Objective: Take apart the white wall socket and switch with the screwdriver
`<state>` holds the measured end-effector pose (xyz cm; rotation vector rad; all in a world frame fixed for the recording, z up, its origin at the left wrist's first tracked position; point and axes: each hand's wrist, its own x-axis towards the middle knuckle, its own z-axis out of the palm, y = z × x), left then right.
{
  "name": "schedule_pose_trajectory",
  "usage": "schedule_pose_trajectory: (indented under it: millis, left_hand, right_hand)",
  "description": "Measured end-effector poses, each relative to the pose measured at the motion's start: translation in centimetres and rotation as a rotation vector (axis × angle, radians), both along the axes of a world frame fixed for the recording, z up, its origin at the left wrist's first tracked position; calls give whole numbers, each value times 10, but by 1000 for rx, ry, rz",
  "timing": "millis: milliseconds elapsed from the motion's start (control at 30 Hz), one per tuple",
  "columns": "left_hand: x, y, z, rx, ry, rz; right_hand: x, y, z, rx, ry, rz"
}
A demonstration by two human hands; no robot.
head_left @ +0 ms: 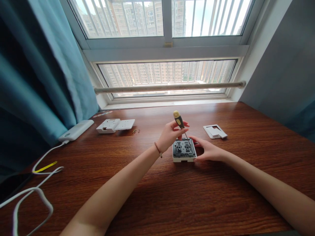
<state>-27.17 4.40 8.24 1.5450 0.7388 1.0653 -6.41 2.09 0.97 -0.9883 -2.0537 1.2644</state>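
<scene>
My left hand (169, 134) is closed around a small screwdriver (179, 120) with a yellow and black handle. The screwdriver is tilted, and its tip points down at the back right of a switch module (184, 151). The module lies flat on the wooden table (157, 193), with a white body and a dark grey inner face turned up. My right hand (209, 150) grips the module's right side, with the thumb at the front corner and the fingers at the back.
At the back left lie a white switch part (115, 125), a few small screws (136, 131) and a white power bank (76, 130) with white cables (36, 193). A white cover plate (215, 131) lies at the back right. Blue curtain (44, 82) hangs left.
</scene>
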Motion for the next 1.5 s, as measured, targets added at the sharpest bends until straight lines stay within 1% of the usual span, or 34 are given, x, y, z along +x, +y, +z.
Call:
schedule_pose_trajectory:
  millis: [100, 167, 233, 267, 333, 433, 500, 533, 600, 700, 800, 967, 1033, 1067, 1100, 1167, 1267, 1333, 1400, 1500]
  left_hand:
    - [-7, 4, 3, -75, -69, -149]
    - [-13, 7, 5, -117, -73, -245]
    - [-16, 9, 8, -126, -51, -303]
    - [-17, 9, 9, -121, -31, -305]
    - [-15, 7, 9, -96, 23, -242]
    - [-8, 3, 5, -64, 74, -46]
    - [-4, 1, 1, -60, 66, 48]
    - [-2, 1, -1, -62, 58, 67]
    - [1, 0, -3, -59, 42, 61]
    - [1, -1, -1, -42, 9, 0]
    - [-3, -2, 6, -44, 9, -75]
    - [-15, 1, 16, -109, 7, -302]
    - [-17, 2, 17, -126, -2, -356]
    - [-17, 2, 17, -121, 6, -361]
    - [-16, 2, 17, -107, 22, -352]
    - [-12, 0, 14, -61, 65, -282]
    - [-5, -3, 6, -4, 125, -101]
    - [-1, -4, 1, 24, 138, -10]
    - [2, -5, -1, 66, 134, 32]
    - [4, -6, 1, 67, 97, 24]
  right_hand:
    - [-2, -1, 3, 10, 18, 20]
    - [-3, -2, 6, 14, 23, 33]
    - [-3, -2, 7, 10, 24, 37]
    - [-3, -2, 7, 8, 25, 37]
    - [-3, -2, 6, 7, 25, 31]
    - [-2, -1, 4, 12, 20, 22]
    - [-2, -1, 3, 13, 18, 21]
    - [-2, -1, 3, 13, 17, 21]
    - [-1, -1, 3, 16, 12, 19]
    - [-2, -1, 3, 13, 4, 10]
    - [-2, -2, 3, 4, 16, 18]
    - [-3, -2, 6, 4, 27, 35]
    - [-3, -2, 6, 0, 23, 35]
    - [-3, -2, 6, 1, 20, 33]
    - [-3, -2, 6, 4, 18, 32]
    - [-3, -1, 6, 20, 20, 37]
    - [-3, -1, 5, 40, 30, 43]
    - [-3, -1, 5, 41, 29, 42]
    - [-3, -1, 4, 41, 22, 39]
    - [-3, -1, 3, 35, 14, 29]
